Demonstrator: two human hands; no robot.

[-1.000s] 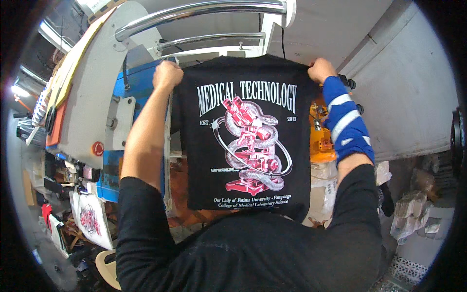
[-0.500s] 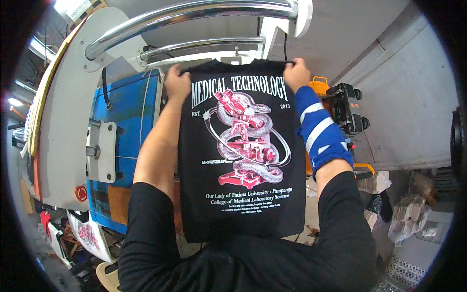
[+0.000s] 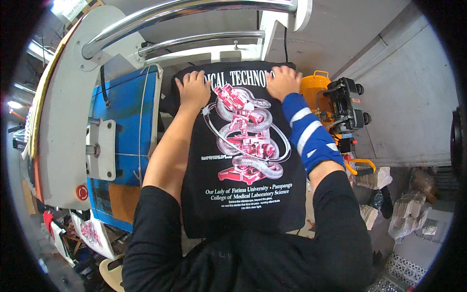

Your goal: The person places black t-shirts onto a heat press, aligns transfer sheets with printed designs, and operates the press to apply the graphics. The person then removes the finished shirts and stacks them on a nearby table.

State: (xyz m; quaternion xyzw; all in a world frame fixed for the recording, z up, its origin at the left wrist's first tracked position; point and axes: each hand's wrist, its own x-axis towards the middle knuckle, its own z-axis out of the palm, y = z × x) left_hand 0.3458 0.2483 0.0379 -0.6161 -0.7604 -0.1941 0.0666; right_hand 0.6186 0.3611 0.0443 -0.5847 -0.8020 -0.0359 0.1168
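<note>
A black T-shirt point(image 3: 243, 146) lies spread out in front of me, its printed side up. The print shows a pink microscope wrapped by a grey snake, with white lettering above and below. My left hand point(image 3: 195, 90) rests flat on its upper left part, fingers apart, covering some of the top lettering. On the upper right, my right hand point(image 3: 284, 82) lies with fingers spread, also over the lettering. A blue sleeve with white stripes point(image 3: 310, 131) wraps my right forearm. The support under the shirt is mostly hidden.
A heat press with a chrome bar point(image 3: 185, 17) stands at the back. Its blue platen point(image 3: 121, 107) and red stop button point(image 3: 81, 192) are on the left. An orange and black air compressor point(image 3: 343, 107) is at right, with wrapped bundles point(image 3: 411, 214) beyond it.
Both hands have let go of the shirt's upper edge and come inward and down onto its surface, now lying flat. The shirt's top looks wider, with fabric spreading to the left.
</note>
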